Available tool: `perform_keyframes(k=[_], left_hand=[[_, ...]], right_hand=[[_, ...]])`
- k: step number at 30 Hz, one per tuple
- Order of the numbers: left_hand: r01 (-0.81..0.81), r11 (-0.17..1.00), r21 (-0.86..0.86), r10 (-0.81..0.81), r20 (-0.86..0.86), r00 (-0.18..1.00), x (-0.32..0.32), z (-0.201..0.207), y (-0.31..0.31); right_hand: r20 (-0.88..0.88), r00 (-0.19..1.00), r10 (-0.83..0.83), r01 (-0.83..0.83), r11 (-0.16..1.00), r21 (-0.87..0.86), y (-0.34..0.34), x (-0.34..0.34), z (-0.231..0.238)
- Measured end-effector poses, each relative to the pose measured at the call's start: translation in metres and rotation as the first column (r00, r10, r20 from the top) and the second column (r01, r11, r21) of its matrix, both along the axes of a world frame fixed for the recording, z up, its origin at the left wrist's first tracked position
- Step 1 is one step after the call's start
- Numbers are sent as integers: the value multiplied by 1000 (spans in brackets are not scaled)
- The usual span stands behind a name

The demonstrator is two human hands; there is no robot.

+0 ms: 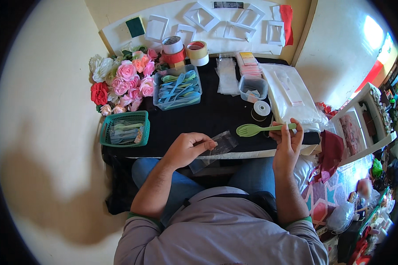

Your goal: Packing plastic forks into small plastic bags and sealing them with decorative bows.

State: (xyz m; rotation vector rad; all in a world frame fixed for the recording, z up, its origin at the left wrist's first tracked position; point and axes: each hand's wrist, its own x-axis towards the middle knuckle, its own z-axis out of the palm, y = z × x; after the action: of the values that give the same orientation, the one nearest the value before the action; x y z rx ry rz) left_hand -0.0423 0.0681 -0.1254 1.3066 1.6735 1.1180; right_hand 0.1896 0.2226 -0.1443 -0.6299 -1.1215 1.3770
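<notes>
My left hand (185, 151) pinches a small clear plastic bag (224, 144) between thumb and fingers at the table's front edge. The bag hangs partly over that edge. To the right, my right hand (286, 150) is raised and grips a light green plastic fork (250, 130) by its handle, tines pointing left toward the bag. Whether a second piece lies stacked with the fork, I cannot tell. Fork and bag are apart. Beyond my hands, a clear tub (177, 106) holds blue and green plastic cutlery. A teal basket (104, 138) at the left holds bagged cutlery.
Artificial flowers (126, 81) stand at the back left beside tape rolls (198, 53). A spool (261, 108), a small clear tub (253, 84) and flat plastic packs (292, 97) occupy the right. A white rack (362, 150) stands off the table's right side.
</notes>
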Motion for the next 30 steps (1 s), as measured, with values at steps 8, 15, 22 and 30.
perform_keyframes(k=[8,15,22,30], left_hand=[[-54,997,-60,54,6,999,7,1,-4],[-17,1000,-25,19,101,995,18,6,-3],[22,999,-33,-12,261,965,24,1,-1],[60,983,171,-107,282,953,35,-7,-9]], right_hand=[[33,994,107,-107,994,0,-21,-6,7],[25,973,228,-227,972,-64,-23,-8,8],[103,929,356,-351,934,-71,-34,-19,21],[293,864,408,-429,903,8,-32,-30,23]])
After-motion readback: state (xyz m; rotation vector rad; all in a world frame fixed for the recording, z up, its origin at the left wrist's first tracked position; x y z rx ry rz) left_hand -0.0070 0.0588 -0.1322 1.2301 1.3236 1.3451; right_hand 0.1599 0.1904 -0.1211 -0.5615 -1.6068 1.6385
